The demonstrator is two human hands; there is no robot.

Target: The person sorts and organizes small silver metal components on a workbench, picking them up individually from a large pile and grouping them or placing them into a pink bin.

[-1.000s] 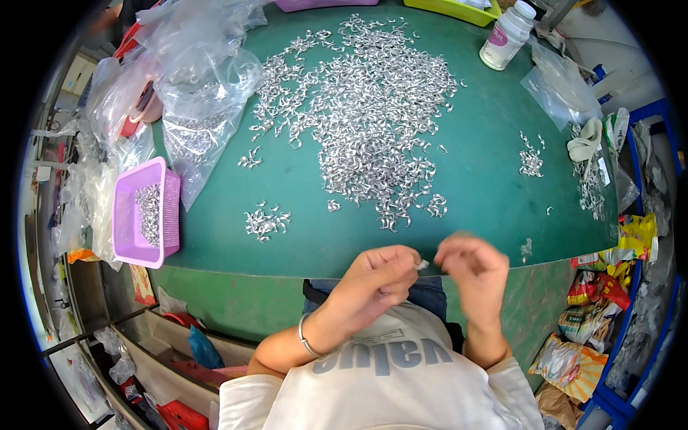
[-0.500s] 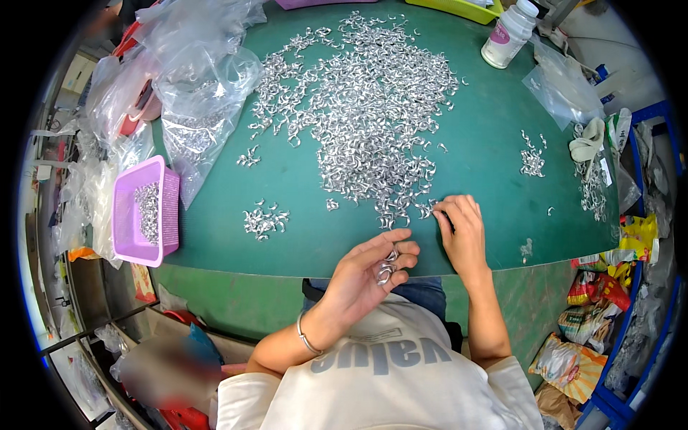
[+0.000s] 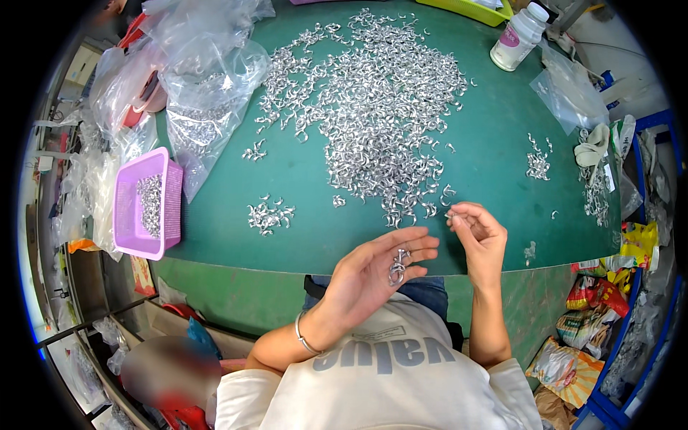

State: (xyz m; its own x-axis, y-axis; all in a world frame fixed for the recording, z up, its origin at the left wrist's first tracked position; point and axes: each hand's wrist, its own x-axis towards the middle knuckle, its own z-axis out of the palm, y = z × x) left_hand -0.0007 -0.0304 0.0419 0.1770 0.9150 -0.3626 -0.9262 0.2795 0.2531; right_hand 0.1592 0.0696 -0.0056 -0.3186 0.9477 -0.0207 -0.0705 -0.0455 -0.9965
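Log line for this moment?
left hand: open, cradling metal pieces | right hand: apparently pinching one piece | main pile: on green table

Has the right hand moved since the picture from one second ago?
Yes. Judged against the near edge of the green table, the right hand has moved forward, away from the person's body, toward the pile of metal pieces.

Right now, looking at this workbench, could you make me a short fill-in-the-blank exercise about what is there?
1. A few metal pieces rest in the person's open ____ hand.
2. The big pile is spread on a table coloured ____.
3. The bottle stands toward the table's far ____ corner, as the person sees it.
4. The cap on that bottle is coloured ____.

Missing words: left; green; right; white.
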